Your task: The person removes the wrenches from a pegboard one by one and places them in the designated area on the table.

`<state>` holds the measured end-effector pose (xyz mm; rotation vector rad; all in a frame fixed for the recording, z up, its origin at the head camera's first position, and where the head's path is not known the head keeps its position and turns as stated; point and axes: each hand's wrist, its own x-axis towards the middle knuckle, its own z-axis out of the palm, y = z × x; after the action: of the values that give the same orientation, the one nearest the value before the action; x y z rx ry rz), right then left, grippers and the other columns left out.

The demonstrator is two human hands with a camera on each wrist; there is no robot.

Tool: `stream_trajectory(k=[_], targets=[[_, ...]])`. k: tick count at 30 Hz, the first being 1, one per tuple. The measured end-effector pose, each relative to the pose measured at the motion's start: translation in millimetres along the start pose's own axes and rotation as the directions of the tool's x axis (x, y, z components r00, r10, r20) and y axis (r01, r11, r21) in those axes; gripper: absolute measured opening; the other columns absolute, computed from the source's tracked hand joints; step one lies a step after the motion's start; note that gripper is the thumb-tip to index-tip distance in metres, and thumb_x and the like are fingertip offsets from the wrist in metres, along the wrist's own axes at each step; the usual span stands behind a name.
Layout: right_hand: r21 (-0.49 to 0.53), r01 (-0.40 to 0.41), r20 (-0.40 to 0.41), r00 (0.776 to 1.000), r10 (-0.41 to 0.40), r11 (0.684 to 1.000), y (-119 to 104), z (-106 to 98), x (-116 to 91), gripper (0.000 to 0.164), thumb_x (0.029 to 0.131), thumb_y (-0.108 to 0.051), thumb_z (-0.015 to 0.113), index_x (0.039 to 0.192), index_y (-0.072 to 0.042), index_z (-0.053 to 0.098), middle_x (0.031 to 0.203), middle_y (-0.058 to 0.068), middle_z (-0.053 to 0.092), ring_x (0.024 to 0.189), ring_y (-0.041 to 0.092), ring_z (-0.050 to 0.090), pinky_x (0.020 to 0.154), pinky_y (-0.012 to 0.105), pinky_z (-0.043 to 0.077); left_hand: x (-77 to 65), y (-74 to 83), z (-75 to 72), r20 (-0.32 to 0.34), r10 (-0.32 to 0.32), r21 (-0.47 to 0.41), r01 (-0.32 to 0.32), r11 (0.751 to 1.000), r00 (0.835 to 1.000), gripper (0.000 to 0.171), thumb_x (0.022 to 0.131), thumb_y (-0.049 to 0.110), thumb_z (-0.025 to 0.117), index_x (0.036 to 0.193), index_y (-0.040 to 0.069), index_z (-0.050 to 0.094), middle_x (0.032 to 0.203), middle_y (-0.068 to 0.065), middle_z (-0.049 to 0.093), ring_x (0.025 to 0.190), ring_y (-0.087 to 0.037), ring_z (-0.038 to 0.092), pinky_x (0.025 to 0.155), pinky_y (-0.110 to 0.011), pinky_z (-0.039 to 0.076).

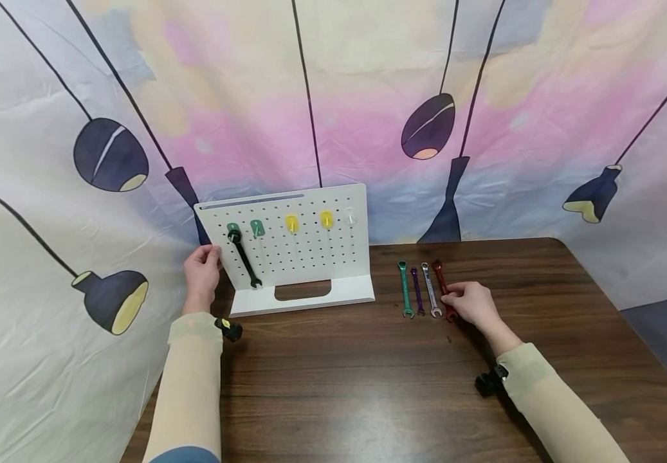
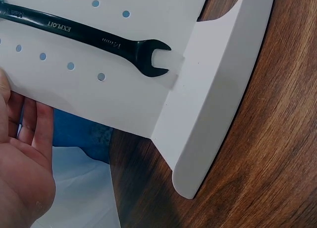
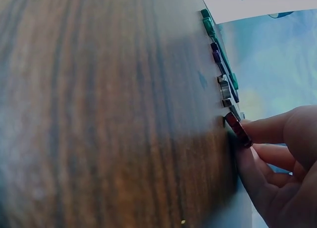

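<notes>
My left hand grips the left edge of a white pegboard, its fingers going behind the panel in the left wrist view. A black combination wrench hangs on the leftmost green hook, its open end down near the board's base. On the table to the right, my right hand pinches a red wrench between thumb and fingers. Beside it lie a silver wrench, a small purple wrench and a green wrench in a row.
The board also carries a second green hook, a left yellow hook, a right yellow hook and a clear hook. Behind the brown wooden table hangs a printed cloth with lamp drawings.
</notes>
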<state>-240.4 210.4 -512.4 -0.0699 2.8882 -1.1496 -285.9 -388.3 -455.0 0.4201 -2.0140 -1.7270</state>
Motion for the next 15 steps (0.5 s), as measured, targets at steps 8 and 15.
stream_trajectory(k=[8,15], targets=[[-0.012,0.007,-0.013,1.000,-0.007,1.000,0.7,0.5,-1.2,0.038,0.102,-0.020,0.073,0.127,0.009,0.071,0.099,0.014,0.077,0.093,0.035,0.070,0.079,0.048,0.056,0.6,-0.9,-1.4,-0.001,-0.010,0.017,0.010,1.000,1.000,0.013,0.110,0.027,0.063,0.103,0.019,0.071,0.099,0.005,0.061,0.090,-0.009,0.060,0.092,-0.032,0.055],[-0.005,-0.004,-0.011,1.000,0.004,1.000,1.3,1.1,-1.0,0.037,0.102,-0.019,0.073,0.128,0.008,0.071,0.100,0.014,0.076,0.093,0.034,0.069,0.079,0.048,0.056,0.0,-0.1,-0.3,-0.001,-0.005,0.015,0.005,1.000,1.000,0.014,0.110,0.027,0.064,0.104,0.016,0.071,0.098,0.004,0.061,0.089,-0.009,0.060,0.089,-0.029,0.055]])
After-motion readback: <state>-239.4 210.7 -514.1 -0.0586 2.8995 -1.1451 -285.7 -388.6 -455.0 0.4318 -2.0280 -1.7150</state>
